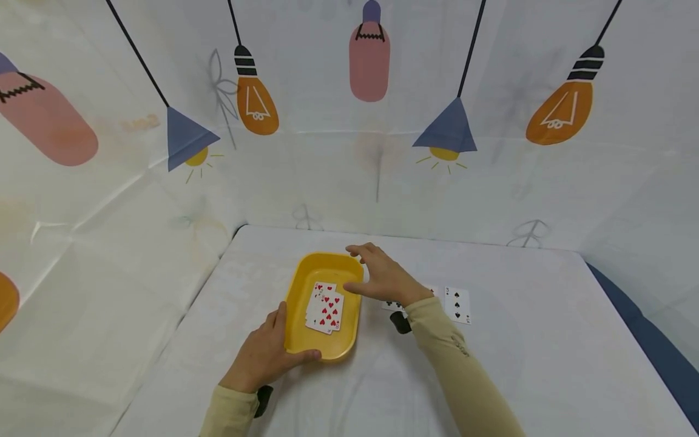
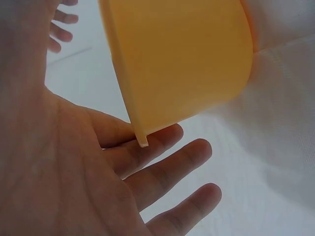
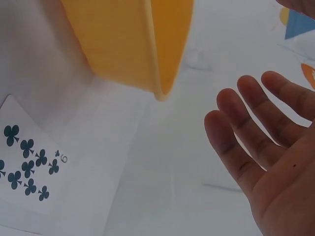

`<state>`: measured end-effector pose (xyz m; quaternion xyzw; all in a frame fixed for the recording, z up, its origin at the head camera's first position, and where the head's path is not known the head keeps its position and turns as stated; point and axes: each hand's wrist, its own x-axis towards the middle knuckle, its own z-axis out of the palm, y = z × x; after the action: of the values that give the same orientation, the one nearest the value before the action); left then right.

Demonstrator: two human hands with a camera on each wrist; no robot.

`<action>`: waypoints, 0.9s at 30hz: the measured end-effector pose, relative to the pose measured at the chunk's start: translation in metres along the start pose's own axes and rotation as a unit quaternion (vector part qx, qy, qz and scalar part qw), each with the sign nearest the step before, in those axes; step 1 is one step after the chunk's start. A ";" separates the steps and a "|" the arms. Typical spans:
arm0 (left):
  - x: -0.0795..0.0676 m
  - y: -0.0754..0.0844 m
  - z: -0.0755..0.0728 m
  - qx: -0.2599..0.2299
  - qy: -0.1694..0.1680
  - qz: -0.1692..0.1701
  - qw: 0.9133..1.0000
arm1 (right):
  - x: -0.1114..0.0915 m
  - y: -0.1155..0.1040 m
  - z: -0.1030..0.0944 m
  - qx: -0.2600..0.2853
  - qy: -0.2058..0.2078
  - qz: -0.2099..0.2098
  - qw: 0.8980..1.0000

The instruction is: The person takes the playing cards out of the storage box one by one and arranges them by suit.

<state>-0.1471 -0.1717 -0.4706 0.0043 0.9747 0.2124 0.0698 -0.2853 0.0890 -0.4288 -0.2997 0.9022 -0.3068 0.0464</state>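
Observation:
A yellow plastic tray [image 1: 322, 352] stands on the white table, left of the middle in the head view. Overlapping playing cards [image 1: 330, 312] lie face up on its floor, red hearts showing. My left hand [image 1: 267, 355] rests against the tray's near left corner, thumb along the near rim and fingers at the left side; in the left wrist view those fingers spread straight beside the yellow wall. By the far right rim hovers my right hand [image 1: 384, 276], its fingers apart and holding nothing. A nine of clubs [image 3: 29, 164] lies near the tray, partly covered by the right hand in the head view.
A spade card [image 1: 457, 305] lies right of the right wrist, and a card with a red mark [image 1: 432, 289] shows just behind that wrist. A white cloth [image 1: 327, 170] printed with lamps and bulbs hangs behind the table [image 1: 524, 364].

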 end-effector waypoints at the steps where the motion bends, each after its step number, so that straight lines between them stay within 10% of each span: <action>1: 0.000 0.000 0.000 0.001 -0.001 0.000 1.000 | 0.001 -0.001 0.001 0.001 -0.004 -0.003 1.000; 16: 0.001 -0.002 0.001 -0.001 0.014 0.019 1.000 | 0.016 -0.008 0.035 -0.024 -0.057 -0.029 0.998; 27: 0.001 -0.002 0.002 -0.002 0.012 0.022 1.000 | 0.022 -0.011 0.065 -0.176 -0.084 -0.028 0.980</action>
<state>-0.1479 -0.1724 -0.4734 0.0228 0.9746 0.2163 0.0533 -0.2800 0.0357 -0.4727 -0.3532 0.9261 -0.1184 0.0604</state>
